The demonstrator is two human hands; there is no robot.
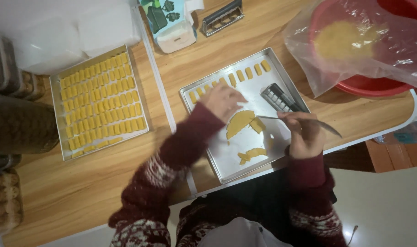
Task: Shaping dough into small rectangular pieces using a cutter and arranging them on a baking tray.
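Observation:
A metal baking tray lies in front of me on the wooden table. Along its far edge runs a row of small yellow dough pieces. Flat scraps of yellow dough lie in its middle, with a smaller scrap nearer me. My left hand rests over the far left part of the tray, fingers curled near the row; what it holds is hidden. My right hand grips a thin metal knife whose tip touches the dough scraps. A dark metal cutter lies in the tray beside the knife.
A second tray to the left is filled with several rows of yellow dough pieces. A red bowl with dough under a clear plastic bag sits at the far right. A tissue box and another metal cutter stand at the back.

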